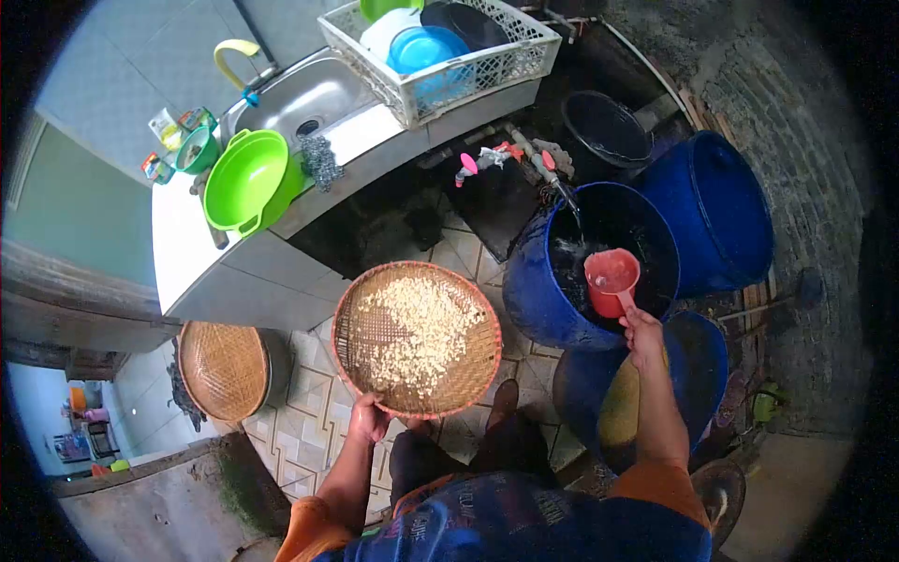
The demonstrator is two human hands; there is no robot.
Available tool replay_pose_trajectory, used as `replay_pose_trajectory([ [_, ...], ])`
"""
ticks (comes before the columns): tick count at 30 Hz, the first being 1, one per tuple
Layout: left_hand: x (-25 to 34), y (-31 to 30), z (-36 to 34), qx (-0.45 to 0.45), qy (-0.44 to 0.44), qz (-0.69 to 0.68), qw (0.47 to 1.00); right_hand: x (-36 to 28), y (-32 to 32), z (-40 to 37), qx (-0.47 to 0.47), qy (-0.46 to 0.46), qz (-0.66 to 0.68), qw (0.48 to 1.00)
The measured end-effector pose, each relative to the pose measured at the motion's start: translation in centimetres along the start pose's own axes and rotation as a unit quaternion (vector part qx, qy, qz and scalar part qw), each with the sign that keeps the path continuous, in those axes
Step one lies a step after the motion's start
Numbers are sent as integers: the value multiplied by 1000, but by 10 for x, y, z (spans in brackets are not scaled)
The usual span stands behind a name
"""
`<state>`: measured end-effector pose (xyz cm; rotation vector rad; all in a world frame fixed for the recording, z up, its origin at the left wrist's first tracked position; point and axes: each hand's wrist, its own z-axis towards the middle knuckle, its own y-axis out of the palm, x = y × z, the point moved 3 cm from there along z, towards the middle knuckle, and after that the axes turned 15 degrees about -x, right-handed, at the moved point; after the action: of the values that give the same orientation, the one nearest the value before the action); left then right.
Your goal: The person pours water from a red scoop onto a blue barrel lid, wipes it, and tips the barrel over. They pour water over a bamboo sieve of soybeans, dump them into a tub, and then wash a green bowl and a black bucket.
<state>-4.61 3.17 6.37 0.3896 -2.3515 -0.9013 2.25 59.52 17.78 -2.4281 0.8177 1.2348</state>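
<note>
Woven bamboo shows first at the far left, where a spare round bamboo tray leans on its edge against the base of the white tiled counter, probably parked there to be out of the walkway. Above it, a bright green plastic basin sits on the counter beside the steel sink.

Near the middle, the left hand is clenched on the near rim of a second round woven bamboo tray, with the fingers under the edge as far as can be seen. The forearm reaches forward and slightly inward from the body. This tray hangs above the patterned floor tiles, carried close to level. That seems meant to keep the pale chopped pieces from sliding off, and they lie spread over its middle and far side.

Right of the tray stands an open blue plastic barrel holding dark water, set under a wall tap so it can fill. The right hand grasps the handle of a red plastic dipper, whose cup is just above or at the water, mouth upward. The right arm is stretched out straight and the wrist is raised, which keeps the dipper upright over the barrel's opening.

Further right, a second blue plastic barrel stands against the first, with a black bucket behind them.
</note>
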Motion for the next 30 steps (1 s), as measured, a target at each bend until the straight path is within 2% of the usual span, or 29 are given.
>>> replay_pose_trajectory([
  [3,7,18,-7,-20,26,-10,999,-45,24,-68,-1,-45,-58,997],
  [6,10,12,-5,-51,6,-30,998,-78,49,-120,-49,-105,-76,990],
  [8,21,43,-15,-60,33,-7,998,-102,74,-146,-114,-140,-137,974],
  [10,17,25,-3,-63,54,10,997,-97,103,-146,-143,-150,-169,963],
  [14,33,54,-13,-90,102,18,991,-91,166,-140,-198,-159,-270,929],
  [15,36,58,-16,-92,106,17,990,-93,179,-138,-194,-199,-341,898],
  [19,40,58,-12,-78,111,-16,991,-85,225,-129,-236,-230,-357,874],
  [21,40,49,-8,-98,117,12,988,-82,230,-130,-256,-247,-368,859],
  [23,46,61,-16,-96,135,-3,986,-92,236,-151,-297,-262,-428,812],
  [26,60,65,-15,-91,148,-2,985,-110,239,-167,-326,-267,-439,793],
  [30,67,44,-4,-102,173,-4,980,-94,231,-164,-339,-222,-414,815],
])
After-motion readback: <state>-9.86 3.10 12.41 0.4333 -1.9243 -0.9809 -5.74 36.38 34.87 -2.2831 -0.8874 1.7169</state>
